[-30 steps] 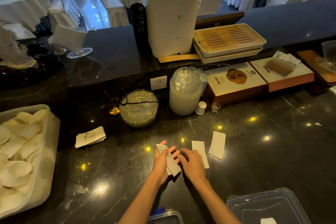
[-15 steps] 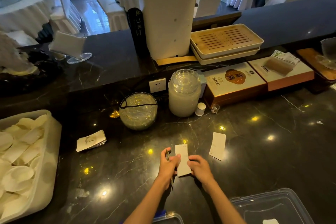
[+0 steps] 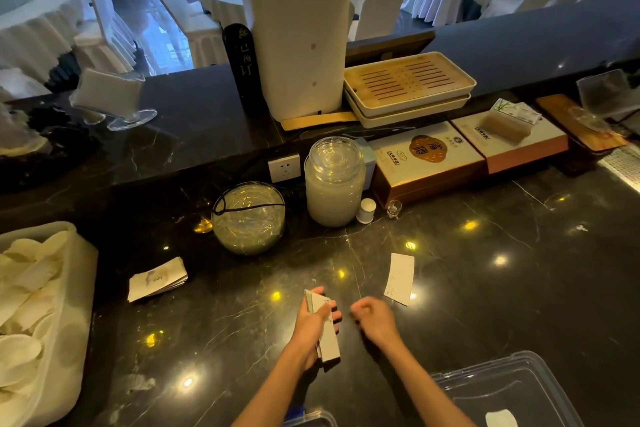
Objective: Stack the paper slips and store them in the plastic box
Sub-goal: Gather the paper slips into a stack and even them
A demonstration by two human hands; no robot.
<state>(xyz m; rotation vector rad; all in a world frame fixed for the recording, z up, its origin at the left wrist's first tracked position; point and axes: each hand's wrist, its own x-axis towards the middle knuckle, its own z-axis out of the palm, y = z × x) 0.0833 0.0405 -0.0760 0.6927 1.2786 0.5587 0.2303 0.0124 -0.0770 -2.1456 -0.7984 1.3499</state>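
My left hand (image 3: 313,324) grips a small stack of white paper slips (image 3: 327,340), held on edge above the dark counter. My right hand (image 3: 375,319) hovers just to the right of it with curled fingers and nothing in it. One loose paper slip (image 3: 399,278) lies flat on the counter a little beyond and right of my right hand. A clear plastic box (image 3: 502,392) sits at the bottom right with a white scrap inside. A second clear container's edge (image 3: 311,421) shows at the bottom centre.
A fanned pile of cards (image 3: 157,279) lies at left. A white tub of shells (image 3: 41,315) fills the left edge. A glass bowl (image 3: 248,218), a lidded jar (image 3: 334,180), a small white bottle (image 3: 366,210), a shot glass (image 3: 394,208) and gift boxes (image 3: 426,159) line the back.
My right hand picked a slip off the counter and added it to those in my left hand, then let go. Only one loose slip lies on the counter now.
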